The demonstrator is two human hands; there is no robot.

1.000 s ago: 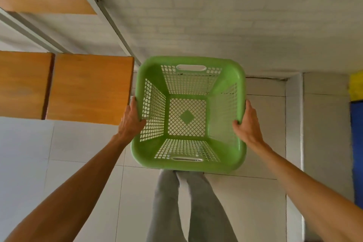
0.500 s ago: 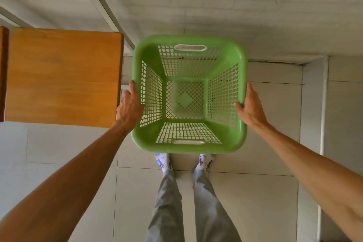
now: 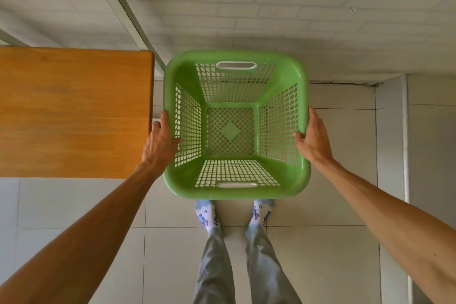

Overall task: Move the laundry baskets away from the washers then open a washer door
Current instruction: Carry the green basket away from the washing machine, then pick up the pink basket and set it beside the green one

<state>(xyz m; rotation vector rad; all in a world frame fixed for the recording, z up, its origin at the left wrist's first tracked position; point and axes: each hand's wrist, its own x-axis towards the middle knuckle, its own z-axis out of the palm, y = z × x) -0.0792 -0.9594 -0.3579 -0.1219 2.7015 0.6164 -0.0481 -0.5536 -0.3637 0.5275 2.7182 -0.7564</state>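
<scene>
A green plastic laundry basket (image 3: 235,180) with lattice walls and white handle slots is in front of me, empty, seen from above. My left hand (image 3: 159,142) grips its left rim, thumb inside the wall. My right hand (image 3: 313,139) grips the right rim the same way. The basket is over the tiled floor just ahead of my feet; whether it touches the floor I cannot tell. No washer is in view.
A wooden table top (image 3: 74,111) lies close to the basket's left side. A white brick wall (image 3: 246,7) stands behind the basket. A grey metal bar (image 3: 128,15) slants along the wall. White floor tiles (image 3: 320,266) and my socked feet (image 3: 234,215) are below.
The basket, held in both hands, has sunk lower toward the floor next to the table. The view has tipped down, so my feet show more and the second table has left the frame.
</scene>
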